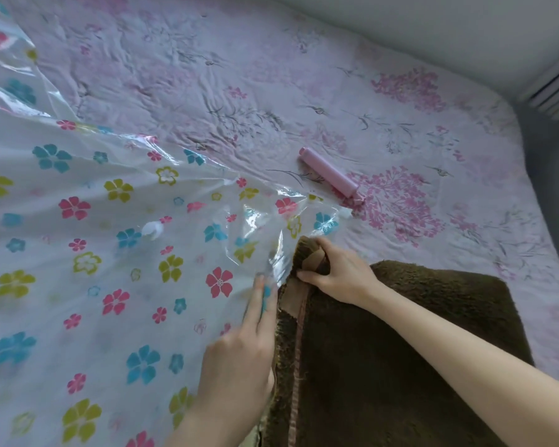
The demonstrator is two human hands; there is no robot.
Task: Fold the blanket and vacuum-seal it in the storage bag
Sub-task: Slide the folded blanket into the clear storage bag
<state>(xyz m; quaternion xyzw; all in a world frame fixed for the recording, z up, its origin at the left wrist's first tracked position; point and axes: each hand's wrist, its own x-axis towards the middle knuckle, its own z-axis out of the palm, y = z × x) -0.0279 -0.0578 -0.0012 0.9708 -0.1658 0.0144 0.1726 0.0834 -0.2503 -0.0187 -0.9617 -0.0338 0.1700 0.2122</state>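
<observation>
right hand (338, 272) on blanket (400, 350) (folded)

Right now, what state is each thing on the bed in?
Blanket: folded, lying on the bed, corner at the bag's edge.
Storage bag: spread out, crinkled, no blanket visible inside.
Hand pump: lying loose, untouched.
Left hand: fingers extended on the bag's edge.
Right hand: gripping the blanket's corner.

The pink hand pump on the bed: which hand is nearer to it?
The right hand, gripping the brown blanket's corner just below the pink pump. The left hand lies farther down-left on the flowered bag.
</observation>
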